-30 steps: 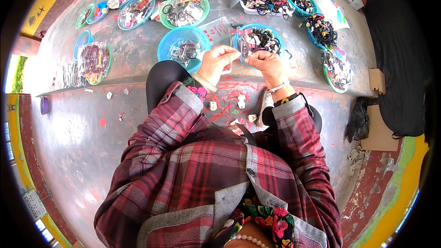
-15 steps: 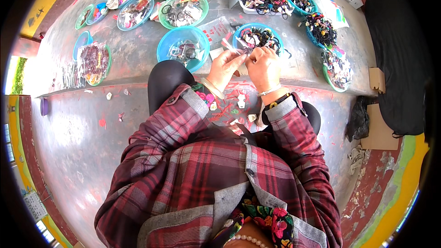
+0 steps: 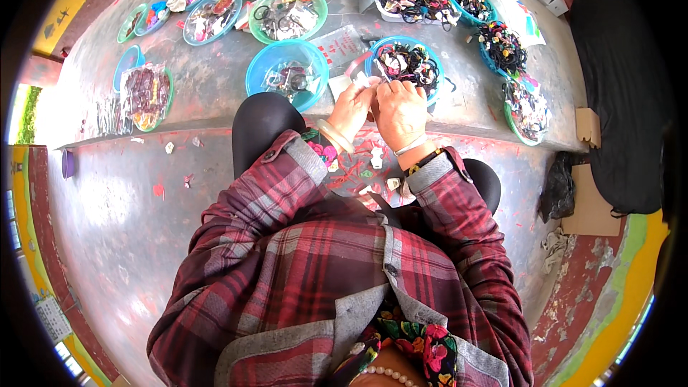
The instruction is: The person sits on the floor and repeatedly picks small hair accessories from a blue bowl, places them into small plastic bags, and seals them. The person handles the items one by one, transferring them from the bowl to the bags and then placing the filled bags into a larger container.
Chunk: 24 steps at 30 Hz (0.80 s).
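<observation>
So the thing being handled is a pinkish see-through strip [image 3: 356, 65], at the near left edge of the blue basin [image 3: 440, 62] full of hair ties. Left hand [image 3: 351, 110] has it pinched tight; right hand [image 3: 401, 111] is curled against the left, fingertips hidden, so can't tell what it's gripping. That round basin's heaped with black loops and pale bits. Left of it, a wider blue bowl [image 3: 287, 53] holds shiny clear packets. Behind it, a white rectangular tub [image 3: 403, 20] is piled with black loops. Scuffed concrete ledge [image 3: 215, 86] underneath.
</observation>
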Available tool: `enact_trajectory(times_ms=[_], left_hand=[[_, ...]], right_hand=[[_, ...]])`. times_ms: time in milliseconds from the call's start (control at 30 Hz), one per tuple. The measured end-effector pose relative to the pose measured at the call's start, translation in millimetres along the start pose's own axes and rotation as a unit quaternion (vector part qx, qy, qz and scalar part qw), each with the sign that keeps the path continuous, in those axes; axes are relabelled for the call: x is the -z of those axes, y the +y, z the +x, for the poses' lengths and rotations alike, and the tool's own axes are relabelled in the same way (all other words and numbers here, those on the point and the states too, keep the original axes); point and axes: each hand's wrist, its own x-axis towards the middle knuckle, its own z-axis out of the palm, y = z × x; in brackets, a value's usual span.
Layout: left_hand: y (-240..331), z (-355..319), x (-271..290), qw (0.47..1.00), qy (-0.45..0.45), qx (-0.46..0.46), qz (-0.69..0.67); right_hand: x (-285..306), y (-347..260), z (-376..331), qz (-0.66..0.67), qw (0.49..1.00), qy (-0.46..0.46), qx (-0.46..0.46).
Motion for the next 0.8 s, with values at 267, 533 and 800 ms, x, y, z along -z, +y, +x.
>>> enact_trajectory(times_ms=[267, 533, 800], left_hand=[[-7, 10, 12, 0.997, 0.019, -0.041, 0.067], [9, 4, 9, 0.980, -0.067, 0.019, 0.186], [2, 9, 14, 0.937, -0.154, -0.095, 0.299]], right_hand=[[-9, 10, -5, 0.182, 0.982, -0.043, -0.036], [11, 30, 8, 0.242, 0.970, 0.024, 0.011], [16, 36, 6, 0.240, 0.968, -0.055, -0.039]])
